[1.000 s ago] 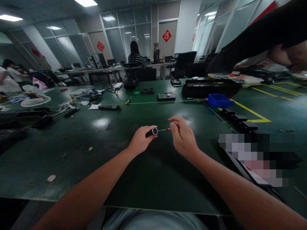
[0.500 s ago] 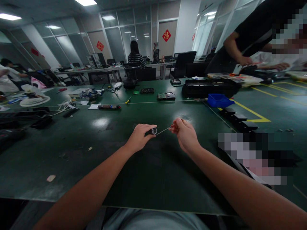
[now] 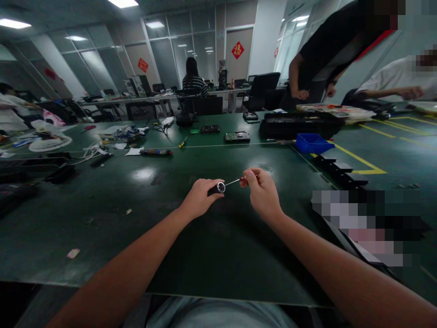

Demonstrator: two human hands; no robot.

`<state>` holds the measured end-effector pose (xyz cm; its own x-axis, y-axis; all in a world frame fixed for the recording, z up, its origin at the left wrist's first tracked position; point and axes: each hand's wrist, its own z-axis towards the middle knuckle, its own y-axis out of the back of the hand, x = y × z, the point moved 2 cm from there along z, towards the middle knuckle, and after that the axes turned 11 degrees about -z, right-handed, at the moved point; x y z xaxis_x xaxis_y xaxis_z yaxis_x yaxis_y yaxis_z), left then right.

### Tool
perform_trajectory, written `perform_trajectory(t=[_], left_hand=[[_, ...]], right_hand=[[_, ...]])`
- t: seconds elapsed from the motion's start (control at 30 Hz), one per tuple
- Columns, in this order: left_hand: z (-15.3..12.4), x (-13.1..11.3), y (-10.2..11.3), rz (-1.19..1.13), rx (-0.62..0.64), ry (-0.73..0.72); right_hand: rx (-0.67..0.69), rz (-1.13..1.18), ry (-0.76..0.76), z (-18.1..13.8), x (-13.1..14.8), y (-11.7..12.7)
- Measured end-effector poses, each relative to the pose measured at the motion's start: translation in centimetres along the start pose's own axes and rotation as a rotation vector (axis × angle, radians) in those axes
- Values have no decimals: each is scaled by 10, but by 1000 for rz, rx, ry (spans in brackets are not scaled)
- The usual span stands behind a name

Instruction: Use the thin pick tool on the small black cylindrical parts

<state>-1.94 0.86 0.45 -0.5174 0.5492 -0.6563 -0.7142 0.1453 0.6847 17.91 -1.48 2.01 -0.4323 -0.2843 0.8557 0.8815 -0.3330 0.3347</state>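
Note:
My left hand [image 3: 197,199] is closed around a short black tube [image 3: 215,188] with a round, silver-rimmed end, much like a small flashlight. That end faces me and to the right. In my right hand [image 3: 263,193], fingers pinch the reddish handle of a thin screwdriver [image 3: 232,182]. Its bright metal shaft slants down to the left, and the tip meets the silver-rimmed opening; how deep it goes in, I cannot tell. Both hands are held over the green table [image 3: 205,255]. My fingers hide most of the tube's body.
Across the table lie a hard drive [image 3: 237,136], a dark cylindrical tool [image 3: 156,152], and a yellow screwdriver [image 3: 183,142]. A blue bin [image 3: 313,143] stands before a long black casing [image 3: 300,125]. Black parts [image 3: 341,171] line the right. Other people work behind.
The screwdriver's tip has moved from just below the tube's rim up to its opening. At the upper right, a standing person has shifted left and straightened a little.

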Motion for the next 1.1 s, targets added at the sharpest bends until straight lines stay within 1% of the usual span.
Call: perform_trajectory(t=[0.1,0.23,0.3,0.43,0.5,0.67,0.73,0.97,1.03,1.1], left_hand=[[0,1,0,-13,-16,9],[-1,2,0,-16,-29,5],[-1,3,0,-17,-28,3],[-1,5,1,-17,-32,-1],[-1,6,0,-11,-29,2],[-1,6,-1,-7,-34,5],[-1,6,-1,-9,-40,5],[0,5,2,-23,-52,26],[0,4,1,-22,-47,36],[0,4,2,-25,-47,44]], right_hand=[[8,-94,9,0,4,4],[-2,-319,50,-1,11,9],[9,-330,104,-2,12,9],[71,-261,219,-3,13,6],[80,-271,247,-4,13,6],[75,-343,165,-5,15,7],[73,-358,164,-4,15,7],[119,-312,177,-6,13,5],[109,-288,163,-6,11,4],[85,-204,125,-6,8,3]])
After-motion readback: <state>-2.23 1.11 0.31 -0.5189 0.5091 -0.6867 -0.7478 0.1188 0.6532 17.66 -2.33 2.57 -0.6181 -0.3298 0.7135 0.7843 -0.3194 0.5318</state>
